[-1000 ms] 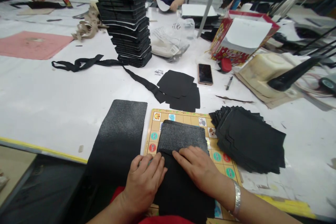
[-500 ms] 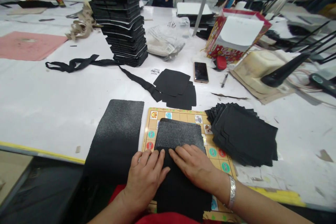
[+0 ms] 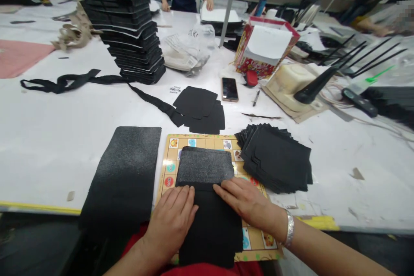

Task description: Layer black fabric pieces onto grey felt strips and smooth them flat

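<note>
While the view has been swung rightward, the left hand and right hand have been drawn slightly apart, so more of the black sheet's upper edge is exposed between them. That edge is laid across a grey-dusted panel on the game board, which juts past the table's front edge; its alignment, it seems, can be better checked. Both hands are laid palm-down with fingers extended; nothing is seen clasped, though the right thumb is hidden. The board's far right corner is covered by a fanned stack of black pieces, by which the right hand's room may be narrowed. Beyond the board's left edge, a larger black panel is draped over the table's front edge.
</note>
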`<state>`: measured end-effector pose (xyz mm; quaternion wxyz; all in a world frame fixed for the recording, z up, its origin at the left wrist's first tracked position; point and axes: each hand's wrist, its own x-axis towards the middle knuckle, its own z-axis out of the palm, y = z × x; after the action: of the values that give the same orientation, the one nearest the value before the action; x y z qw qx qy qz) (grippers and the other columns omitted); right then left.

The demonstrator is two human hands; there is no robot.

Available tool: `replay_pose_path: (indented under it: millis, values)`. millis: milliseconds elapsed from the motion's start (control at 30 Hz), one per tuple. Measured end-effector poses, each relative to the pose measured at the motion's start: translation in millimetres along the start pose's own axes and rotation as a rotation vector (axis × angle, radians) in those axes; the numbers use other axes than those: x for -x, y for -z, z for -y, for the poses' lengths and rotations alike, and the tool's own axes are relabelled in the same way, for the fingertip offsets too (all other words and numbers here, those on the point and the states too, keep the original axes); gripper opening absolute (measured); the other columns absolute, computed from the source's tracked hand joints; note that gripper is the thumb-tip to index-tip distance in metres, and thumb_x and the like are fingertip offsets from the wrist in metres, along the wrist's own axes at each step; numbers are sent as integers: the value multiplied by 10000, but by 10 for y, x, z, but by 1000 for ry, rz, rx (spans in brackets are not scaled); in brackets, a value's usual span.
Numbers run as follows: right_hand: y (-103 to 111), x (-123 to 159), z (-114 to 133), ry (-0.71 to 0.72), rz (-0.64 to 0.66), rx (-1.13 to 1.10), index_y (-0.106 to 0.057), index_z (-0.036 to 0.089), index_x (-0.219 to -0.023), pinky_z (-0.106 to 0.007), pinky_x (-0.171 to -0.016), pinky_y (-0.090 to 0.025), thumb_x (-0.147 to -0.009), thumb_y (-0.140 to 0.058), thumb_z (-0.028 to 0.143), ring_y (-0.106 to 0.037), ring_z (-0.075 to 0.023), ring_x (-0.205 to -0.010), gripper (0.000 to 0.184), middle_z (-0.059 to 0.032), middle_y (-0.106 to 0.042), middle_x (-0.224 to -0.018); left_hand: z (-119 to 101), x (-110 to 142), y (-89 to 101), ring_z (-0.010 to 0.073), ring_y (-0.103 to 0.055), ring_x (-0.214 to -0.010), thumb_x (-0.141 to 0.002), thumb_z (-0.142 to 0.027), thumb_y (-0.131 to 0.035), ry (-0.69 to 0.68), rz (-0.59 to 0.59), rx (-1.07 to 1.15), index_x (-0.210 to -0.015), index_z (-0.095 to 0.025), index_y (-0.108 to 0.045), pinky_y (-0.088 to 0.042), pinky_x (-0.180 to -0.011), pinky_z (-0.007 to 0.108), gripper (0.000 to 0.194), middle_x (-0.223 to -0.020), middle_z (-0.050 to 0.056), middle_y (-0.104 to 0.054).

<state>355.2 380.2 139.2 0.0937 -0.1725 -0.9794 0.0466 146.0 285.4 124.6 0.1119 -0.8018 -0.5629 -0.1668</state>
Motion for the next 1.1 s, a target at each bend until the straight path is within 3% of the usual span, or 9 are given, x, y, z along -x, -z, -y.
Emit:
replay_pose_path:
  millis: [167,367,467,567,667,800,933,1100]
  values:
    - [44,187,-82,-1,1,14,-526,102,-1172,-305,-671,-462,-924,-334,113,-505,-172,-761,314,-95,-590,-854,23,-41,43,222,-560,-897,-880,-288,-451,-51,52,-59,-1121,-97,-581,-413,-848,371,334,-961,101,-649]
    - [34,123,-33,34,87,85,-522,80,-1178,-315,-629,-439,-914,-348,115,-494,-181,-730,318,-103,-589,-891,-38,-158,99,248,-526,-873,-819,-414,-540,-128,199,-152,-1213,-163,-541,-408,-773,379,467,-980,94,-616]
    - [82,242,-69,44,137,108,-498,65,-1210,-329,-659,-437,-901,-363,109,-497,-191,-764,340,-117,-588,-936,-39,-198,124,246,-521,-827,-782,-498,-558,-164,252,-188,-1240,-199,-523,-415,-745,380,549,-951,90,-606]
    - [187,486,-142,2,172,139,-508,56,-1196,-346,-691,-434,-889,-358,90,-499,-210,-817,343,-130,-586,-958,-32,-214,138,247,-521,-817,-760,-549,-556,-189,284,-196,-1264,-235,-498,-419,-737,385,596,-958,97,-598]
    - [270,618,-127,-112,111,176,-555,52,-1116,-357,-680,-424,-898,-351,98,-497,-229,-839,302,-144,-584,-952,-51,-225,133,255,-524,-819,-751,-579,-546,-192,296,-193,-1280,-255,-480,-419,-727,392,624,-956,107,-595]
    - [195,342,116,-178,27,93,-528,84,-1176,-348,-712,-415,-903,-364,109,-489,-214,-849,319,-125,-580,-976,-78,-190,120,276,-533,-854,-738,-585,-561,-146,263,-178,-1265,-230,-501,-406,-778,423,638,-958,110,-611]
    - [62,-43,337,-173,91,-7,-532,101,-1173,-355,-727,-410,-856,-474,138,-478,-220,-861,324,-115,-573,-1010,12,-47,129,264,-531,-960,-835,-480,-493,-89,165,-102,-1173,-132,-576,-368,-869,404,491,-1051,105,-634]
    - [70,-218,267,-402,99,-123,-609,163,-966,-303,-744,-392,-819,-511,87,-478,-179,-813,192,-66,-567,-903,178,37,117,216,-543,-976,-909,-306,-408,12,35,6,-1027,-128,-628,-367,-861,357,307,-1041,76,-650]
